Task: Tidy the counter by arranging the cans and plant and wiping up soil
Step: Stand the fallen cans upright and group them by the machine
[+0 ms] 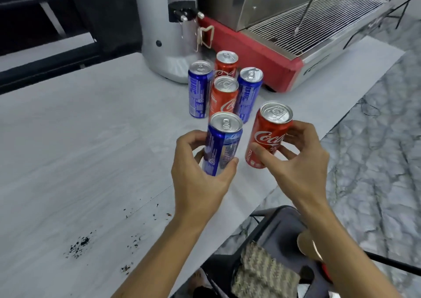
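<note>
My left hand is wrapped around a tall blue can, held upright just over the grey counter. My right hand grips a red cola can, tilted slightly to the right. Behind them stands a cluster of several cans: a blue can on the left, a red can in the middle, a blue can on the right and a red can at the back. Dark soil lies scattered on the counter near its front edge. No plant is in view.
A silver grinder and a red-and-steel coffee machine stand at the back of the counter. Below the counter's right edge is a dark chair with a woven cloth on it. Marble-pattern floor lies to the right.
</note>
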`<state>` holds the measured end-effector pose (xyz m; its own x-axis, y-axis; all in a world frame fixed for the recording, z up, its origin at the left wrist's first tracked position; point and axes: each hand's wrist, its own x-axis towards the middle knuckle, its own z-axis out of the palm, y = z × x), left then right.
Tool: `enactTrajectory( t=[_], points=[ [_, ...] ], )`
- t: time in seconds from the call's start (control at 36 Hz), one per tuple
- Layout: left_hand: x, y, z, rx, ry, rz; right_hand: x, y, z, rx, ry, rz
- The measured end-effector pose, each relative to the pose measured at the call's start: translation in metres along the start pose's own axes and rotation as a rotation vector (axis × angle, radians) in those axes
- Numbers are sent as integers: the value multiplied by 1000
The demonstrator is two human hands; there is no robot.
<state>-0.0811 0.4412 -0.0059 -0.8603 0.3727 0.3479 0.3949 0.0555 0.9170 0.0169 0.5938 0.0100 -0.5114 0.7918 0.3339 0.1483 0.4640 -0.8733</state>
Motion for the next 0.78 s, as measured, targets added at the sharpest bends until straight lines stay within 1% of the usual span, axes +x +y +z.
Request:
enactTrajectory(
  t=[0.11, 0.39, 0.78],
  points=[
    [16, -1, 28, -31, 3, 27, 25, 14, 0, -15, 30, -32],
    [39, -7, 78, -100, -14, 73, 74, 46, 2, 3, 93, -42],
    [44, -24, 101, -128, -7, 56, 88, 72, 12, -5, 89, -25]
  ],
)
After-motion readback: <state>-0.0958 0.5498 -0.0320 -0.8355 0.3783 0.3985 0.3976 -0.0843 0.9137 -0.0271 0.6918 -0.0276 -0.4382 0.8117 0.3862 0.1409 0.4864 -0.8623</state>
